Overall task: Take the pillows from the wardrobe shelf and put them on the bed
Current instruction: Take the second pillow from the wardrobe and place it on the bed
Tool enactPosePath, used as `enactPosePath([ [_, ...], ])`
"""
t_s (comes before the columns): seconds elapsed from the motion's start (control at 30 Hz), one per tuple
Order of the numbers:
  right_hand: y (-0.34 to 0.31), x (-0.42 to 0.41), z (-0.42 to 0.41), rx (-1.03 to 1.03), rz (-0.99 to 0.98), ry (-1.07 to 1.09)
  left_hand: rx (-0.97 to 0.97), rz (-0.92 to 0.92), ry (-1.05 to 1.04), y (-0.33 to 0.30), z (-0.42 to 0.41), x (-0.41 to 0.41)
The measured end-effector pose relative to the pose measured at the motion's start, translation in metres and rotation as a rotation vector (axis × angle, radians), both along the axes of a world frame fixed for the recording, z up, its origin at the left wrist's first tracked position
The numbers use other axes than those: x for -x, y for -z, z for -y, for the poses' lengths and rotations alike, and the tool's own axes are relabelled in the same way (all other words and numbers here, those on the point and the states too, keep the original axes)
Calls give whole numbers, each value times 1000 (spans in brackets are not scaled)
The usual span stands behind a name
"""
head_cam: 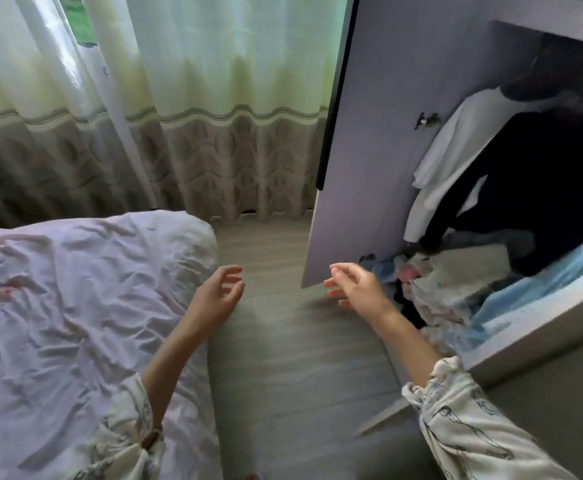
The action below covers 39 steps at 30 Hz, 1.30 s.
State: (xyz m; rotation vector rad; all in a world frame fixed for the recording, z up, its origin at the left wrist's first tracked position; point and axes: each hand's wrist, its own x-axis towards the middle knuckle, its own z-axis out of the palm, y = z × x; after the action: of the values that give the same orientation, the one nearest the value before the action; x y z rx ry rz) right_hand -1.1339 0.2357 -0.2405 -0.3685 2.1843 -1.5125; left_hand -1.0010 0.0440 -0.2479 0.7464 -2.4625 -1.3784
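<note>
head view looks down on both arms held out over the grey floor (283, 358), between the bed (75, 306) on the left and the open wardrobe (543, 323) on the right. left hand (219, 292) hangs just past the corner of the bed with fingers loosely curled and nothing in it. right hand (356, 285) is empty too, fingers relaxed and slightly bent, just in front of the lower edge of the wardrobe door (369, 150). no pillow can be made out for certain: the wardrobe shows hanging clothes (525, 174), a dark one beside a white one, and below them a jumbled heap of fabric (456, 282) with something light blue (539, 282) alongside, which may or may not be bedding. the shelf that holds the pillows seems to lie outside this view, so the fetching looks yet to be done. risks from here, as i judge them: the open door stands close to the right hand and could be knocked in reaching round it; pulling a pillow out past the hanging clothes could drag them down; the loose heap could spill onto the floor
</note>
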Motion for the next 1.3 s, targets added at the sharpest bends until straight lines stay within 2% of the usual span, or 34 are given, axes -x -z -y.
enactPosePath([
  [0.17, -9, 72, 37, 26, 0, 111, 48, -47, 95, -7, 50, 92],
  [0.33, -20, 159, 49, 79, -10, 244, 72, -82, 212, -11, 65, 186],
  [0.47, -35, 242, 52, 146, -33, 353, 161, -83, 360, -21, 71, 280],
  [0.7, -90, 374, 25, 176, -175, 501, 255, -149, 618, -81, 47, 451],
  [0.9, -143, 433, -33, 132, -356, 614, 271, -233, 794, -126, -7, 569],
  [1.07, -188, 463, -87, 9, -591, 774, 178, -367, 999, -171, -70, 645],
  [1.17, -217, 480, -118, -269, -893, 965, 150, -510, 1127, -204, -113, 689],
  [1.3, -255, 500, -147, -727, -1224, 1068, 236, -742, 1238, -250, -165, 733],
])
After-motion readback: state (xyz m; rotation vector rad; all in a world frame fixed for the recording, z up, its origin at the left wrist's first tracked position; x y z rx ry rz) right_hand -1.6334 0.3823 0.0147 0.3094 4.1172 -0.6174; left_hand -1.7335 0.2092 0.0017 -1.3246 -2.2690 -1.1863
